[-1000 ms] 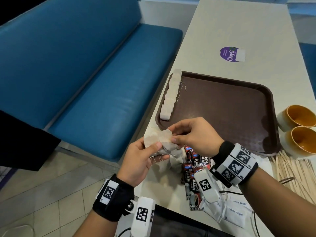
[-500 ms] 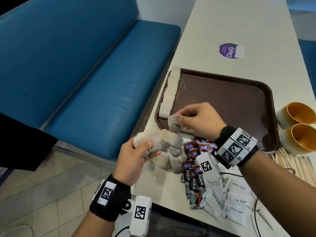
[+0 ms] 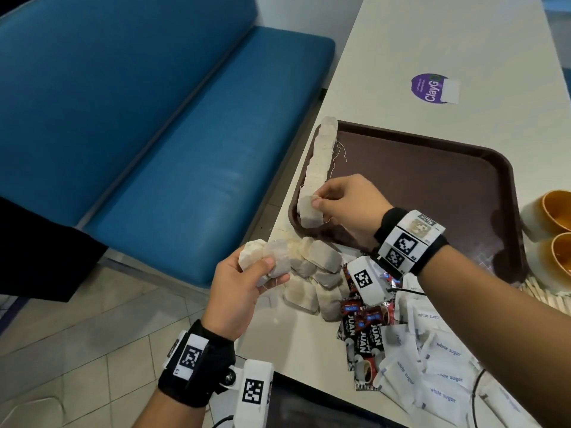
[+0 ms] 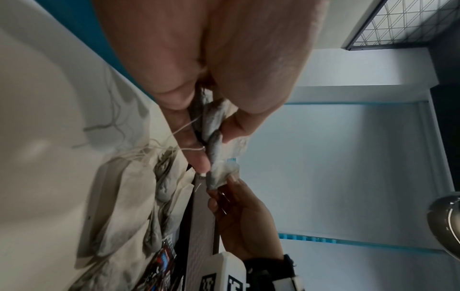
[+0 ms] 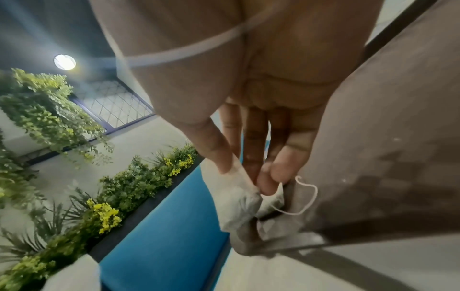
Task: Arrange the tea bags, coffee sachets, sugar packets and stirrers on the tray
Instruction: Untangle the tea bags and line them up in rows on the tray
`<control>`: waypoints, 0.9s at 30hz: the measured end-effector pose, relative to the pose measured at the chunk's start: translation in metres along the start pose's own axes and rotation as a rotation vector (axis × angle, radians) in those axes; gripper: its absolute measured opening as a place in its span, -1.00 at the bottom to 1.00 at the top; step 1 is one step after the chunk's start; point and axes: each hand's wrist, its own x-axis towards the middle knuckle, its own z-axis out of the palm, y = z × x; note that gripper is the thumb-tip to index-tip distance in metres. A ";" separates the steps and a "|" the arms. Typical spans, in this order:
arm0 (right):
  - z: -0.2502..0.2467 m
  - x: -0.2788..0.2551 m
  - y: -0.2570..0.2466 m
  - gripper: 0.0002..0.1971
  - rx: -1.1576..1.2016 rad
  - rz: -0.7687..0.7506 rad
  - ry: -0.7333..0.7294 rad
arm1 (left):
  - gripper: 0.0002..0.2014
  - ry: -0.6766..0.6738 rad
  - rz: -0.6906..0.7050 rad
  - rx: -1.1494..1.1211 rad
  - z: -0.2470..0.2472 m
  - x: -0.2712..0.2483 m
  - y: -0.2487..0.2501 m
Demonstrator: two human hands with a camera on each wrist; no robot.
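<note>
1 tray (image 3: 463,156); 2 cups (image 3: 553,217); 2 hands; other items in uncounted heaps.

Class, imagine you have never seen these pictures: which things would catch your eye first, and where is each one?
The right hand pinches a tea bag at the near end of a row of tea bags along the brown tray's left edge. The left hand grips a bunch of tea bags at the table's near-left edge. The blue bench fills the left side.
</note>
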 end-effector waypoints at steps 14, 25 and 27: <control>0.012 0.018 0.001 -0.75 0.040 0.110 0.019 | -0.86 -0.013 0.001 0.005 -0.001 -0.002 -0.001; 0.017 0.012 0.003 -0.70 -0.177 0.020 0.059 | -0.84 -0.004 -0.023 0.001 0.001 -0.001 -0.003; 0.018 0.012 0.003 -0.60 -0.184 0.023 0.093 | -0.83 -0.001 -0.027 0.006 0.001 -0.001 -0.004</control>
